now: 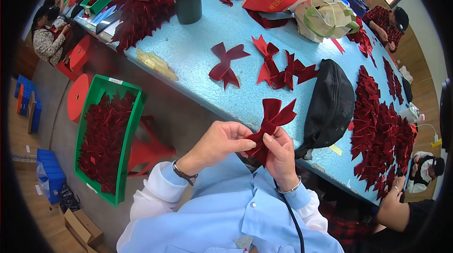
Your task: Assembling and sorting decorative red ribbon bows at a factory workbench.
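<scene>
Held bow (273,120): matt, velvety cloth. Tabletop (186,52): glossy; chipped edge (155,63) rough. Crate (128,154): plastic. Pouch (331,99): mesh.

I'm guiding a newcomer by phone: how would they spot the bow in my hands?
Find the light-blue table. At its near edge, your left hand and right hand hold a dark-red bow. Unlike the similar bows lying on the table, this one is held up in both hands.

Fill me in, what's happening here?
A person holds a dark red bow with the left hand and right hand, by a blue table. Loose bows lie on it just beyond, left of a black pouch, with a pile of bows farther right. A green crate of bows is at the left, and other people are around the table.
</scene>
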{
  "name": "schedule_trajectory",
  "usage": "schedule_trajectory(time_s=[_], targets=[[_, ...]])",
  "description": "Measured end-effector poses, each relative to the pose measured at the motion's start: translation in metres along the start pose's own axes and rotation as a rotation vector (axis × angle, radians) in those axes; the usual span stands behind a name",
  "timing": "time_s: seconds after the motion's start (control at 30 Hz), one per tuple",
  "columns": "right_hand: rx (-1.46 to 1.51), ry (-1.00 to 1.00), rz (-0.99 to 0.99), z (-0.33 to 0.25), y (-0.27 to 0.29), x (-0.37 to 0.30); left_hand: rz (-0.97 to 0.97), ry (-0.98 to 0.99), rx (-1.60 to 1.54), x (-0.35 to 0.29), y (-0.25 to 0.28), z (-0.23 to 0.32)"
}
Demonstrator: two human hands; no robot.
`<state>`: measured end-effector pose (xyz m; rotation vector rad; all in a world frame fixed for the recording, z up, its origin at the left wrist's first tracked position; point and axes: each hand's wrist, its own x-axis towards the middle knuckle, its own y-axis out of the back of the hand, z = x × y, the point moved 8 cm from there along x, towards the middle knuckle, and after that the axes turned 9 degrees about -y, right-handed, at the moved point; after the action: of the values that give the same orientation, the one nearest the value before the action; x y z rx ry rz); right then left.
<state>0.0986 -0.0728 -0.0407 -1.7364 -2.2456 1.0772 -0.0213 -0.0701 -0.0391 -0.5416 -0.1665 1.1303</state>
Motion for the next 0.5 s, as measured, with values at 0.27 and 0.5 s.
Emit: schedule_trajectory(time_s=[0.27,0.5], targets=[[-0.024,-0.065,-0.076,-0.005,0.015,0.002,0.005,0.016,-0.045,0.014,-0.013,-0.007],[0.012,-0.141,-0.05,-0.01,0.026,0.005,0.094,-0.066,-0.016,0.026,-0.012,-0.017]])
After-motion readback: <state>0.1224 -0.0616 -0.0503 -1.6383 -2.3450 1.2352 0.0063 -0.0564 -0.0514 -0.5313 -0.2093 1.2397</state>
